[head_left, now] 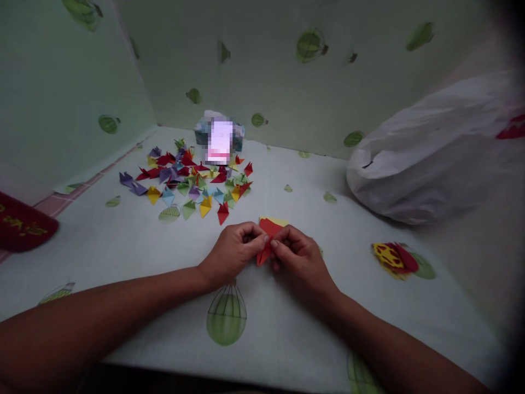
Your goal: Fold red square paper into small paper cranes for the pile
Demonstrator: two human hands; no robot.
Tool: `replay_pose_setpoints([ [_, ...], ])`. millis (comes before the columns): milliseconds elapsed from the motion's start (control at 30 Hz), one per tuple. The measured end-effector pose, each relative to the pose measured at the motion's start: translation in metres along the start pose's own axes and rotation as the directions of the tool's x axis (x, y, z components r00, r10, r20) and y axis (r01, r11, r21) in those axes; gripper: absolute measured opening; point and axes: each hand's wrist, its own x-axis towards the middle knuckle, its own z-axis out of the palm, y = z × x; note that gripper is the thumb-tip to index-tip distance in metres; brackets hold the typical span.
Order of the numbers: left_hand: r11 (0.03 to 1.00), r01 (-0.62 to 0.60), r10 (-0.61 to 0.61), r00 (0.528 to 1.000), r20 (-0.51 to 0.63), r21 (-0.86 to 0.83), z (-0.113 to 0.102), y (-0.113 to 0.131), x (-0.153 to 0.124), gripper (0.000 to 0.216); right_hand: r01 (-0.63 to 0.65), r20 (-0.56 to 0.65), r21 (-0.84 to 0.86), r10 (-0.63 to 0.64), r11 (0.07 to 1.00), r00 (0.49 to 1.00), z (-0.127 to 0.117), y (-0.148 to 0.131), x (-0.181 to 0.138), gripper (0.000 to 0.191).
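Note:
My left hand [233, 249] and my right hand [297, 257] meet at the middle of the table, both pinching a red folded paper [266, 241]. The fingers of each hand are closed on its edges. A yellow sheet [279, 221] lies partly under the red paper, just beyond my fingers. A pile of several small folded paper pieces [192, 178] in red, yellow, purple, green and blue is spread on the table farther away to the left.
A tissue box [219, 137] stands behind the pile near the wall. A white plastic bag [435, 158] lies at the right. A red and yellow paper scrap [394, 258] rests to the right. A dark red object [22, 224] sits at the left edge.

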Motion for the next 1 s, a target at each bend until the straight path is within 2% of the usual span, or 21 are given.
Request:
replay_pose_setpoints([
  [200,1.0,0.004,-0.004,0.998,0.061,-0.011,-0.0016,0.0016,0.0001,0.018,0.001,-0.042,-0.037,-0.002,0.999,0.999,-0.0001,-0.003,-0.0002,0.02],
  [633,0.998,0.049,-0.05,0.998,0.034,0.031,-0.0012,-0.0046,0.0045,0.014,0.019,0.05,0.111,-0.025,0.994,0.998,-0.0047,0.001,0.0019,0.023],
  [1000,0.994,0.09,-0.093,0.994,0.057,0.059,-0.0017,0.0,0.0043,0.013,-0.023,0.048,0.097,0.018,0.995,0.999,-0.0049,0.0004,0.0031,0.019],
])
